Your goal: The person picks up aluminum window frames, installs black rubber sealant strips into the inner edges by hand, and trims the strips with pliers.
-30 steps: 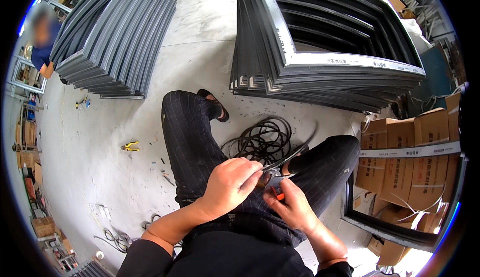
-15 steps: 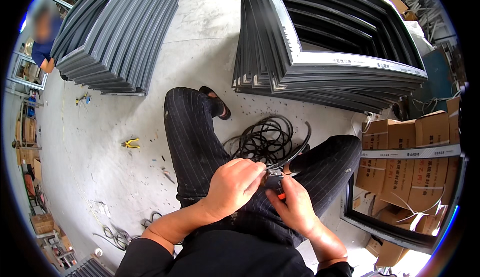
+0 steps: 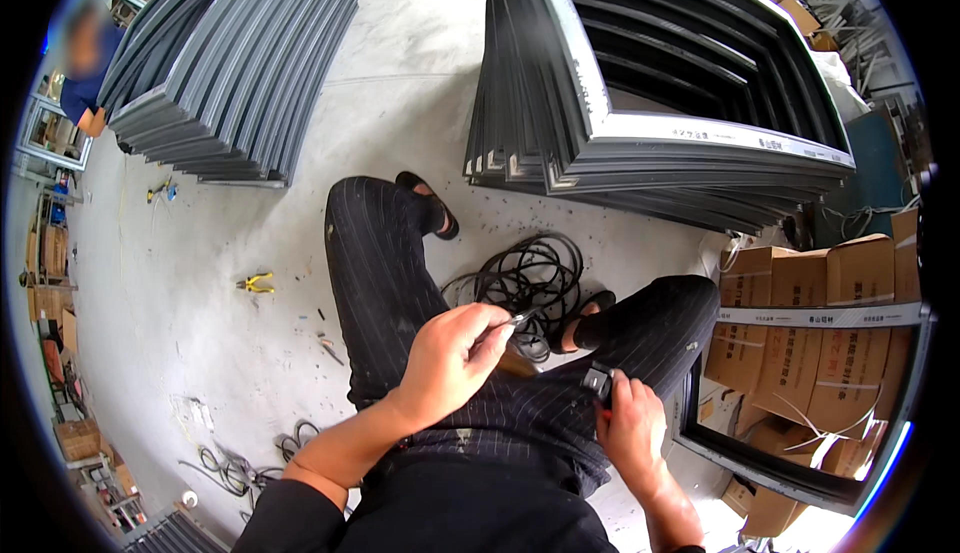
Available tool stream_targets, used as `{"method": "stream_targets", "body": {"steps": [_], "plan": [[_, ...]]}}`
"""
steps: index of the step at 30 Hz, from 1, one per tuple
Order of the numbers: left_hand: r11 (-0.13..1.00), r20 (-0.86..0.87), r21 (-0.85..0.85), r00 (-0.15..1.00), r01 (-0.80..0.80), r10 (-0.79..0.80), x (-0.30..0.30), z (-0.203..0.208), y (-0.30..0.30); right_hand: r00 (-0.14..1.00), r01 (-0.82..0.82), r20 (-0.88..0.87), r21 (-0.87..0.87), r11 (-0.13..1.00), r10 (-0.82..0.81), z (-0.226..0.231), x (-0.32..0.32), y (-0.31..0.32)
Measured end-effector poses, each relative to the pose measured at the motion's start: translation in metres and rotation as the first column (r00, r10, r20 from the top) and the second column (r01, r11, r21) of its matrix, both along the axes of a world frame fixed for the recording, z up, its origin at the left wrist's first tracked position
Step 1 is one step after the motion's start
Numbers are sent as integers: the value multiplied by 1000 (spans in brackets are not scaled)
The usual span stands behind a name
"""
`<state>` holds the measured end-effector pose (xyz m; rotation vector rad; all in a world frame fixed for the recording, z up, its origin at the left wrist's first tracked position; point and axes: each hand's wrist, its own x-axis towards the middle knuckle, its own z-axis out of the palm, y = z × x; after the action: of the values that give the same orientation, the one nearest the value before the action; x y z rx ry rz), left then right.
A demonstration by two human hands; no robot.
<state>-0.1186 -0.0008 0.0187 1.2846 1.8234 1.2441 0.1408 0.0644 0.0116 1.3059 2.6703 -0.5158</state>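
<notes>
In front of my lap my left hand (image 3: 455, 358) is closed in a pinch, fingertips pressed on the end of a thin black strip (image 3: 520, 319). That strip seems to belong to the loose black coil (image 3: 535, 273) on the floor between my feet. Over my right thigh, my right hand (image 3: 635, 428) is wrapped round a small black hand tool (image 3: 598, 381) with a grey squarish end and a bit of red near the fingers. Its exact kind is hidden by the grip. The two hands are apart.
Stacks of dark metal frames stand ahead on the left (image 3: 235, 73) and right (image 3: 570, 143). Yellow-handled pliers (image 3: 258, 283) lie on the floor at left. Cardboard boxes (image 3: 790, 343) and a frame (image 3: 700, 403) are at right. A person (image 3: 85, 73) is at far left.
My hands have separated from where they met at the tool. The right hand has carried the tool right and toward me; the left hand has moved slightly up and left with the strip end.
</notes>
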Motion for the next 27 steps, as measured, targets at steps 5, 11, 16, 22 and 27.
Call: {"method": "stream_targets", "body": {"steps": [5, 11, 16, 22, 27], "plan": [[980, 659, -159, 752, 119, 15, 1, -13, 3, 984, -176, -1, -229, 957, 181, 10, 21, -33], [960, 913, -133, 406, 248, 22, 1, -2, 13, 933, -92, -358, -298, 950, -22, 17, -10, -8], [948, 988, 61, 113, 314, -102, -4, 9, 11, 744, -356, -642, -618, 701, -188, 4, -77, 4], [940, 923, 338, 207, -33, -325, -41, 38, 28, 542, -188, -804, -400, 897, -245, 11, -101, 2], [988, 837, 52, 546, -147, 38, -52, 28, 97, 576, -55, -816, -93, 994, -45, 17, -120, 46]]}}
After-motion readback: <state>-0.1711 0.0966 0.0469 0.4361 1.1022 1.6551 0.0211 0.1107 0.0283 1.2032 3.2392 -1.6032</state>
